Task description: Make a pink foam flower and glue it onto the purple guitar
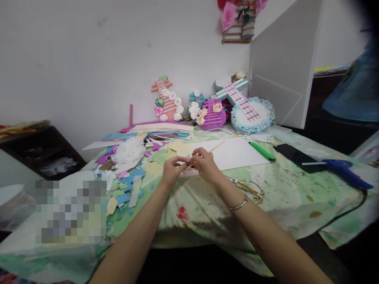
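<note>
My left hand (172,170) and my right hand (205,165) meet over the middle of the table, fingers pinched together on a small pale piece of paper or foam (187,162) between them. A thin wooden stick (216,147) lies just beyond my right hand on a white sheet (237,154). Gold-handled scissors (250,188) lie by my right wrist, which wears a thin bracelet.
A paint-stained cloth (284,193) covers the table. Coloured paper scraps (127,185) and white string (128,153) lie at the left. Behind stand paper guitar crafts (251,112). A green marker (262,151), black phone (296,157) and blue glue gun (346,173) lie at the right.
</note>
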Motion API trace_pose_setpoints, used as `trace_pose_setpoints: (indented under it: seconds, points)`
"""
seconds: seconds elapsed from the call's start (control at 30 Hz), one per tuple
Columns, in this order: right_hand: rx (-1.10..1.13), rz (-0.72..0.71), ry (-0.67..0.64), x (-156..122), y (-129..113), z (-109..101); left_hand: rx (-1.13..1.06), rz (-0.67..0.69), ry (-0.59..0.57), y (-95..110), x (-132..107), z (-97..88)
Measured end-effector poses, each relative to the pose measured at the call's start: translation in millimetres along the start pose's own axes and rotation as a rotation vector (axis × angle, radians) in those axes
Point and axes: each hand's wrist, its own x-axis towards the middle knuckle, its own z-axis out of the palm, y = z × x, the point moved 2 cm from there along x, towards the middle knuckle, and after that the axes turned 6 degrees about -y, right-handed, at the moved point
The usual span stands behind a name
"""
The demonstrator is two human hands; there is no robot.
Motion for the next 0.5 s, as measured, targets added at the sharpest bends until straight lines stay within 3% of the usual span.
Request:
trace_pose_setpoints:
  seconds: [0.3,0.5]
  points:
    - [0.018,0.024,-0.002,1.2,0.1,-0.5,-0.111,-0.001,0.018,-1.8,0.9,-2.6]
    - [0.024,0.033,0.003,1.3,0.5,-2.5,-0.053,0.025,-0.048,-4.2,1.7,-2.2]
